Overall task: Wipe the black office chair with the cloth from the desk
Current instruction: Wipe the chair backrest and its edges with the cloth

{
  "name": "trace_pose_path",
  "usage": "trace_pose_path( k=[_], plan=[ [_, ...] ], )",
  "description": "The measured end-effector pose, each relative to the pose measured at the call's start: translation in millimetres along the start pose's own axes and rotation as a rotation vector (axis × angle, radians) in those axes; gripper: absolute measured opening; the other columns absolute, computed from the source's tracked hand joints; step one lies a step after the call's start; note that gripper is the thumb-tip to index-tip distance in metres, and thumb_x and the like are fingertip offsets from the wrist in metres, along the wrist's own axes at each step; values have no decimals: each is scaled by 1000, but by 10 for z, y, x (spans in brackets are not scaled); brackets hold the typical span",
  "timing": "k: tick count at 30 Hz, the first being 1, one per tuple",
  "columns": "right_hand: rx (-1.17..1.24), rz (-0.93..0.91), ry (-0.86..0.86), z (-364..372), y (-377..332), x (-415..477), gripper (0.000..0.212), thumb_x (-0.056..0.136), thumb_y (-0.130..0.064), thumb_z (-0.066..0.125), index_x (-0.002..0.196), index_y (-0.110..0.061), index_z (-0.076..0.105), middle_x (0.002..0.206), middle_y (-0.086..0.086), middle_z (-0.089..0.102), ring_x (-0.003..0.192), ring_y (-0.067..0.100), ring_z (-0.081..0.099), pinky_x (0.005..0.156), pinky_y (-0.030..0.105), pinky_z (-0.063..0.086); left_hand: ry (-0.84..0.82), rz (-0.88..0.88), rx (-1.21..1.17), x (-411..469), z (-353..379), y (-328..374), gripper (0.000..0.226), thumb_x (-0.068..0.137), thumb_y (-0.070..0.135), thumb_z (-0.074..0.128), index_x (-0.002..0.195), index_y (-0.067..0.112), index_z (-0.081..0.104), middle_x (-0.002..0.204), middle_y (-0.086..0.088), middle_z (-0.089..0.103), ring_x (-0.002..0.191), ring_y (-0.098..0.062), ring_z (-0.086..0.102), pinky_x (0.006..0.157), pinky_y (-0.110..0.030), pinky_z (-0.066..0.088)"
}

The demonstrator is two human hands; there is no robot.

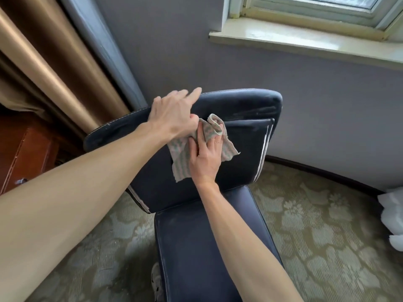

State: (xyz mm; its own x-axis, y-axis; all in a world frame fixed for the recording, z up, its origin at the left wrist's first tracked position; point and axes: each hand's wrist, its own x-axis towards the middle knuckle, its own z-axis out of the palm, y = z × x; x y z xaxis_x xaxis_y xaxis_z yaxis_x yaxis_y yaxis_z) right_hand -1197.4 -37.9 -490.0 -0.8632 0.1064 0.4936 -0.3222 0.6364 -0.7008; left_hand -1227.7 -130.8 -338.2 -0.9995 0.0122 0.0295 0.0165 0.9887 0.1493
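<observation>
The black office chair [244, 162] faces me, its backrest upright and its seat [196, 247] running down toward the bottom edge. A striped grey-and-pink cloth [181, 158] lies against the upper front of the backrest. My right hand [205, 160] presses it flat there with straight fingers, and a bunched fold of cloth covers the fingertips. My left hand [174, 114] rests on the backrest's top edge, fingers stretched over it and the thumb side touching the cloth's upper corner.
A brown curtain [54, 68] and a wooden cabinet [26, 153] stand at the left. Behind the chair is a grey wall with a window sill [305, 42]. Patterned carpet [316, 225] surrounds the chair. White material [392, 214] lies at the right edge.
</observation>
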Motion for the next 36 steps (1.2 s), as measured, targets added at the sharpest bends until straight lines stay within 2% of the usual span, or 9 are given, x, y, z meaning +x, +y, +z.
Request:
trace_pose_path(
  k=[2, 5, 8, 12, 17, 22, 26, 29, 36],
  plan=[
    [-15, 116, -68, -108, 106, 81, 55, 99, -37, 48, 149, -19, 35, 154, 17, 32, 144, 33, 19, 112, 52, 31, -40, 18, 10, 36, 26, 89, 74, 79, 25, 48, 149, 33, 26, 137, -2, 49, 125, -30, 44, 95, -50, 37],
    [2, 352, -43, -329, 381, 342, 60, 102, -42, 36, 154, -22, 15, 158, 21, 17, 146, 35, 15, 116, 42, 24, -43, -14, 23, 36, -27, 66, 79, 74, 20, 49, 148, 37, 28, 128, -2, 54, 115, -34, 51, 91, -48, 39],
    [20, 497, 122, -537, 615, 647, 59, 104, -34, 36, 154, -11, 16, 142, 35, 38, 130, 44, 39, 99, 37, 30, -63, -28, 15, 12, -65, 68, 83, 71, 17, 49, 149, 38, 28, 126, 1, 55, 111, -32, 52, 91, -46, 40],
    [23, 565, 123, -529, 656, 726, 59, 105, -34, 28, 154, -11, 7, 134, 31, 48, 121, 43, 45, 92, 38, 31, -89, -32, 7, 18, -83, 90, 85, 70, 18, 50, 150, 39, 26, 131, 4, 53, 112, -30, 51, 92, -43, 40],
    [24, 413, 34, -319, 306, 526, 60, 102, -29, 33, 151, 1, 16, 147, 37, 27, 139, 47, 24, 116, 46, 21, -120, -57, 17, 16, -117, 40, 89, 67, 20, 46, 150, 41, 24, 140, 9, 48, 116, -30, 51, 91, -42, 38],
    [38, 244, -105, -20, -33, 239, 64, 101, -36, 31, 153, -5, 9, 155, 30, 16, 144, 41, 12, 120, 48, 10, -144, -73, -17, -113, -240, -74, 97, 55, 27, 32, 149, 48, 21, 151, 20, 35, 128, -27, 46, 93, -41, 35],
    [37, 183, -149, -21, -25, 179, 68, 99, -42, 30, 154, -9, 5, 158, 27, 7, 146, 39, 4, 120, 49, 5, -226, -90, -146, -304, -343, -408, 92, 66, 18, 42, 149, 49, 19, 157, 22, 21, 143, -12, 27, 111, -39, 30],
    [37, 219, -134, -43, -78, 173, 68, 100, -39, 33, 154, -8, 5, 156, 30, 7, 146, 41, 3, 121, 47, 2, -211, -173, -137, -569, -381, -812, 86, 78, 19, 50, 152, 44, 15, 160, 17, 15, 145, -15, 23, 114, -44, 27],
    [-50, 102, -269, 167, -622, -243, 74, 99, -46, 37, 154, -8, 5, 153, 32, 20, 144, 42, 11, 120, 48, 8, -138, -308, -150, -1066, -341, -1455, 62, 87, 38, 50, 147, 43, 34, 143, -6, 51, 130, -36, 44, 105, -43, 35]
  ],
)
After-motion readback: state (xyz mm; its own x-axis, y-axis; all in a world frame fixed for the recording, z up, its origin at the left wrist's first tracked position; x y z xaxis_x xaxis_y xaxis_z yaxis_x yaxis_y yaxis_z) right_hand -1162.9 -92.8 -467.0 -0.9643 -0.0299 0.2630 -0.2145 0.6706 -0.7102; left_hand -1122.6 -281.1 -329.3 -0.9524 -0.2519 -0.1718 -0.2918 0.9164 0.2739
